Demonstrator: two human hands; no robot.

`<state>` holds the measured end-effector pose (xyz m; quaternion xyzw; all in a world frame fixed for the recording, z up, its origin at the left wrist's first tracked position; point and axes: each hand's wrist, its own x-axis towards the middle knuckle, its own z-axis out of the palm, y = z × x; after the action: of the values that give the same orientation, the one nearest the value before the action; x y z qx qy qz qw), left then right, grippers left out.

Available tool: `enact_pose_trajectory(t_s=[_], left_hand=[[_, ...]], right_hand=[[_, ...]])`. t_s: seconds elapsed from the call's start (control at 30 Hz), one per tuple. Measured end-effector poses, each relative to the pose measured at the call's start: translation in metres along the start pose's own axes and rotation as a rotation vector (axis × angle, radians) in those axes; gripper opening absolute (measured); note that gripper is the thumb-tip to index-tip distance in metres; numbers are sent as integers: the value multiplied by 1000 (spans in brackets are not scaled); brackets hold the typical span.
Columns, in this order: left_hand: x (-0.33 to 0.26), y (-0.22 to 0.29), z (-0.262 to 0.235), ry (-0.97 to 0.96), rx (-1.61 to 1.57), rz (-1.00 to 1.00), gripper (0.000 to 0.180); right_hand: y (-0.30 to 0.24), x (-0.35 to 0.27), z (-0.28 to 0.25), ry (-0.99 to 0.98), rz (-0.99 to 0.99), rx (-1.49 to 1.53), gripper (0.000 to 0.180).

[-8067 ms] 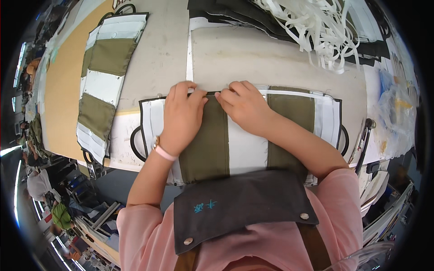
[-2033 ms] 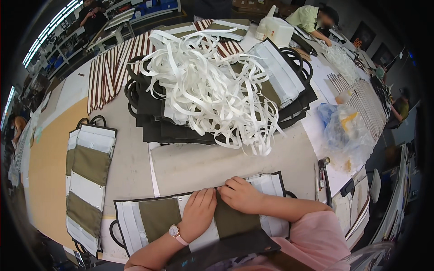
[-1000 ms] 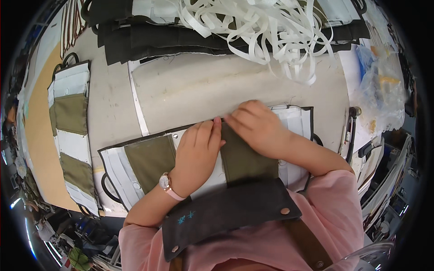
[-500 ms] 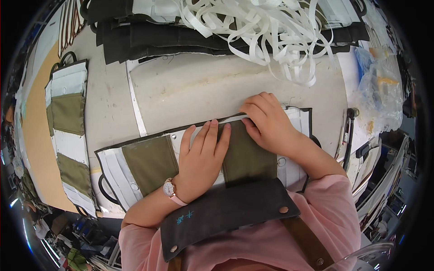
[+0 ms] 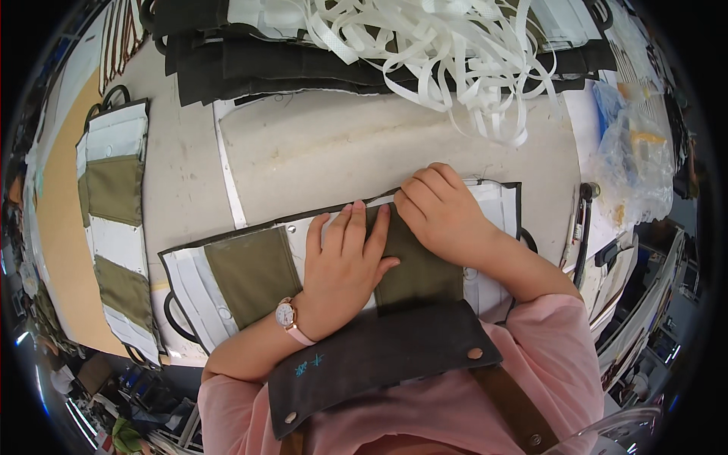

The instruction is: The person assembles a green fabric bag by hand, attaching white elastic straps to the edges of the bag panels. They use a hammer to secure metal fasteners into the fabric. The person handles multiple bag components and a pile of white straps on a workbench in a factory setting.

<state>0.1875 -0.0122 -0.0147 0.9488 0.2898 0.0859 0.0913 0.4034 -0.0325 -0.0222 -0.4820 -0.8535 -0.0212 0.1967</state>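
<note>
Cloth bag (image 5: 417,277), partly hidden by apron (image 5: 394,353) with blue writing (image 5: 309,365); olive-and-white, black-edged, under spread left hand (image 5: 345,269), pinched in right hand (image 5: 440,212).

I stood in what looked like a fabric-goods workshop; stacked dark cloth (image 5: 284,68) and a tangle of white tape (image 5: 455,45) crowded the top of the frame; an olive-and-white fabric panel (image 5: 425,262) lay at centre on a broad worktable (image 5: 334,144); strip lights (image 5: 81,419) glowed at the lower left.

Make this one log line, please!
left hand: spread on long olive-and-white fabric panel; right hand: curled at panel's far side; beyond: tangled white ribbon pile
</note>
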Motion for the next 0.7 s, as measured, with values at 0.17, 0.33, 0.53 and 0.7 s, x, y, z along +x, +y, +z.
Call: enact_pose_trajectory(t_s=[0.17, 0.33, 0.53, 0.7], left_hand=[[0, 1, 1, -2, 17, 6, 71], [-2, 2, 2, -17, 22, -14, 75], [-1, 4, 2, -19, 47, 2, 76], [-1, 4, 1, -22, 55, -5, 75]], right_hand=[[-1, 1, 4, 30, 10, -23, 25], [3, -2, 6, 68, 23, 30, 24], [9, -3, 2, 25, 326, 359, 27], [8, -1, 4, 14, 317, 356, 27]])
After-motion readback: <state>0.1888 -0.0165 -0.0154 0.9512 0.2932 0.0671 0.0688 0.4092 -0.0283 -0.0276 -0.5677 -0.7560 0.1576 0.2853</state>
